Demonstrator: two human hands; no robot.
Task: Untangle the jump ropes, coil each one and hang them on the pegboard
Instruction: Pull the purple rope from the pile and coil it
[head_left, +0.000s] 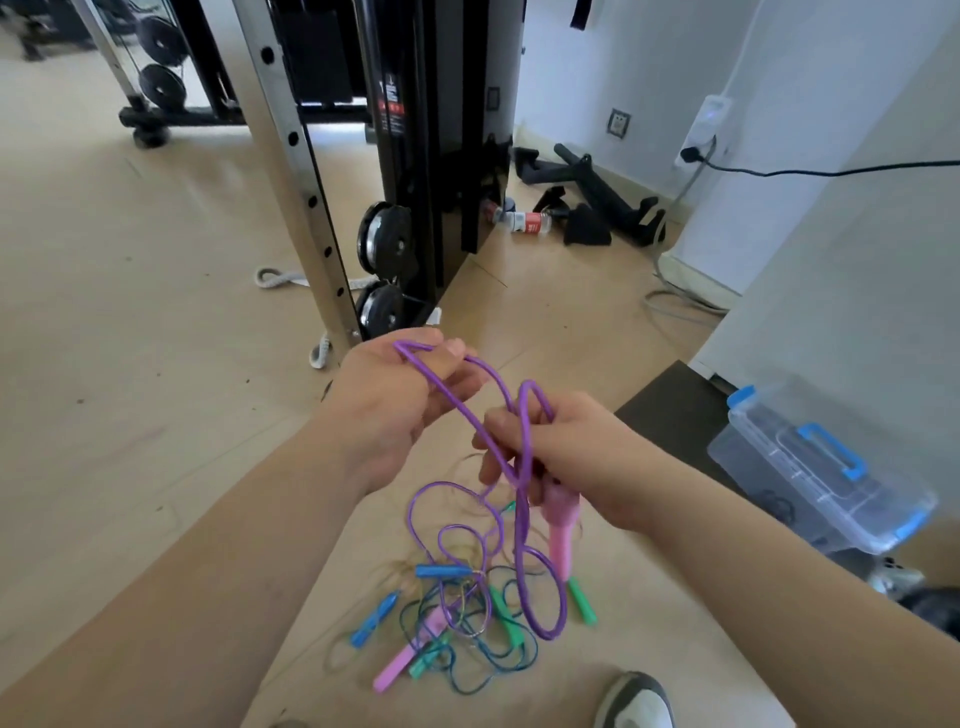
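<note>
A purple jump rope (524, 441) runs between both hands above the floor. My left hand (395, 410) pinches a bend of it near the top. My right hand (566, 452) grips several purple strands together with one pink handle (561, 530) that hangs below the fist. Loops of the purple rope drop into a tangled pile (467, 623) on the floor. The pile holds blue handles (441, 571), green handles (582, 603), another pink handle (400, 665) and thin blue and green cords. No pegboard is in view.
A black and silver gym machine (415, 156) with weight plates stands ahead. A clear plastic box with blue latches (821, 467) sits at the right on a dark mat (670, 410). A shoe (639, 701) is near the pile. A bottle (524, 222) and black bars lie by the wall.
</note>
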